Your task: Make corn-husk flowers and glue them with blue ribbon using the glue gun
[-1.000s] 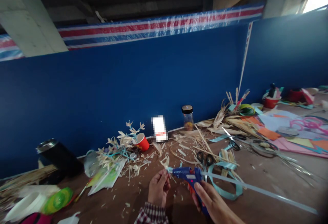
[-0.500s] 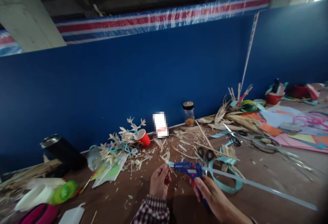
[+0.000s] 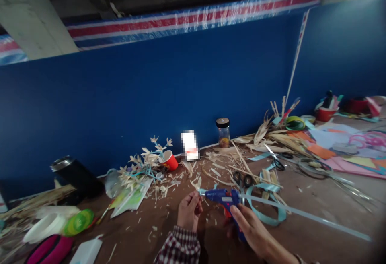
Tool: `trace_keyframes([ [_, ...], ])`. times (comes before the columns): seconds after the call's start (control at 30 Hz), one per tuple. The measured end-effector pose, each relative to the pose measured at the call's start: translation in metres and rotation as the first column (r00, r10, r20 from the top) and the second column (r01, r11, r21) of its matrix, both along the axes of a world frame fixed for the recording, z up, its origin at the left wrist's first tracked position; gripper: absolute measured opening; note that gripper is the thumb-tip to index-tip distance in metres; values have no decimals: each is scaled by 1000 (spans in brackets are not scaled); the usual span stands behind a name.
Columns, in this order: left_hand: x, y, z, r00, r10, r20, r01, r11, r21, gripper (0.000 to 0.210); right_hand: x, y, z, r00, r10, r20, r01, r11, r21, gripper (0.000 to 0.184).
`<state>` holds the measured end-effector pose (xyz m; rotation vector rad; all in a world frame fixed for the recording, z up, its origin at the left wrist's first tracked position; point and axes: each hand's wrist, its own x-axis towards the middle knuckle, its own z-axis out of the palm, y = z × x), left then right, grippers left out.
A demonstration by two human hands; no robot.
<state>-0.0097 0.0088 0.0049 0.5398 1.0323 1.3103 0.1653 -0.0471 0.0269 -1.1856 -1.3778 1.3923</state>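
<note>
My right hand [image 3: 250,225] is wrapped round the handle of a blue hot glue gun [image 3: 218,195], with a long clear glue stick [image 3: 301,211] poking out of its back. The gun's nozzle points left and meets a small pale husk flower [image 3: 198,183] with light blue at its base. My left hand [image 3: 189,208] pinches that flower low down; its stem is mostly hidden by the fingers. Behind the hands, finished-looking husk flowers on blue stems [image 3: 147,157] lie by a tipped red paper cup [image 3: 169,161].
Scissors [image 3: 276,160], a light blue ribbon [image 3: 279,217], and dried husks [image 3: 271,138] lie to the right. A lidded jar [image 3: 223,133] stands against the blue partition [image 3: 150,87]. At left are a black flask [image 3: 75,175], green tape [image 3: 79,222] and a pink pouch [image 3: 51,250].
The view has shifted slightly. Both hands keep almost the same pose, with the glue gun's nozzle still at the flower's base.
</note>
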Motion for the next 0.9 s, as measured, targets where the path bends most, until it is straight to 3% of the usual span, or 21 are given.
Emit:
trace_keyframes([
  [0.17, 0, 1, -1, 1000, -9, 15, 9, 1000, 13, 28, 3, 1, 0, 994, -33, 105, 22, 995, 99, 43],
  [0.43, 0, 1, -2, 1000, 23, -1, -23, 1000, -2, 31, 1, 4, -10, 998, -48, 30, 47, 998, 38, 42],
  [0.9, 1, 1, -1, 1000, 2, -5, -2, 1000, 10, 30, 2, 4, -16, 998, -52, 31, 49, 997, 64, 41],
])
